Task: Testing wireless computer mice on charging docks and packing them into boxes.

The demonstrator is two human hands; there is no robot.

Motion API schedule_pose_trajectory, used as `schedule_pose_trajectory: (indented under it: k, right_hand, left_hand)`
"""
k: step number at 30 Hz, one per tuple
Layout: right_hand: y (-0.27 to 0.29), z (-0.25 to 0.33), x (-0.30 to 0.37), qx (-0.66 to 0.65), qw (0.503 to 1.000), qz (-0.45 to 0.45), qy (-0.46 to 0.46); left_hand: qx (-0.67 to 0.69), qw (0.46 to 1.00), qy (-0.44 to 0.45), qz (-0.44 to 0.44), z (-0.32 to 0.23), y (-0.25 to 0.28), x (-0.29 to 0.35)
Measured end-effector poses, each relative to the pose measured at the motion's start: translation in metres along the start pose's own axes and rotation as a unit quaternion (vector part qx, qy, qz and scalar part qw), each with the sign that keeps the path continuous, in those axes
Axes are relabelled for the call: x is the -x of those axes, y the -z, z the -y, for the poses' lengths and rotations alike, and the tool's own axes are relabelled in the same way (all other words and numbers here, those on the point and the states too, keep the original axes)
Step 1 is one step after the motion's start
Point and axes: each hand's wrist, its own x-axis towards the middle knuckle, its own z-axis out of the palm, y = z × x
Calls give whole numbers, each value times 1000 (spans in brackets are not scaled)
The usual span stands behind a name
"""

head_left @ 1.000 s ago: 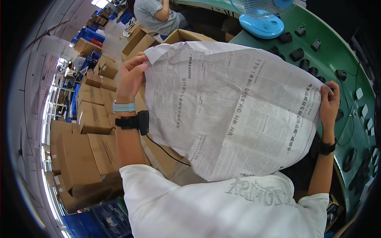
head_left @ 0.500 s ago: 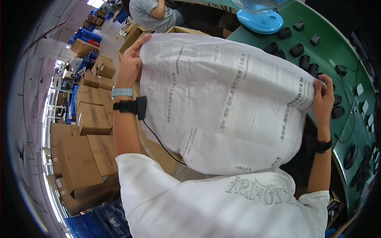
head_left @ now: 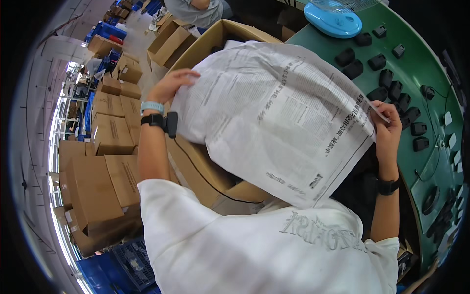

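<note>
A large newspaper sheet [head_left: 293, 122], printed and crumpled toward its left part, is spread over an open cardboard box [head_left: 252, 31] in front of me. My left hand [head_left: 169, 85] is at the sheet's left edge, its fingers together on the paper and partly hidden by it. On the other side, my right hand [head_left: 388, 130] pinches the sheet's right edge between thumb and fingers. Most of the box's inside is hidden under the paper; only a dark bit shows at its far left corner.
A green table [head_left: 323, 54] at the right carries several black plastic pieces [head_left: 377, 61] and a blue fan base [head_left: 333, 20]. Stacked cartons [head_left: 95, 188] stand on the left beside a blue crate [head_left: 132, 264]. Another person [head_left: 198, 12] sits at the far side.
The newspaper has come down and tilted, uncovering the box's rim. My left hand has moved lower and inward along its edge; my right hand has shifted slightly left and down.
</note>
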Motion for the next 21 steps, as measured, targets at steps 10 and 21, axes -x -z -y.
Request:
schedule_pose_trajectory:
  k: [10, 21]
  right_hand:
    - [-42, 29, 11, 90, 994, 55, 12]
    - [-125, 35, -14, 431, 862, 172, 204]
  left_hand:
    - [-285, 956, -52, -37, 36, 30, -23]
    - [-535, 834, -111, -77, 11, -33, 31]
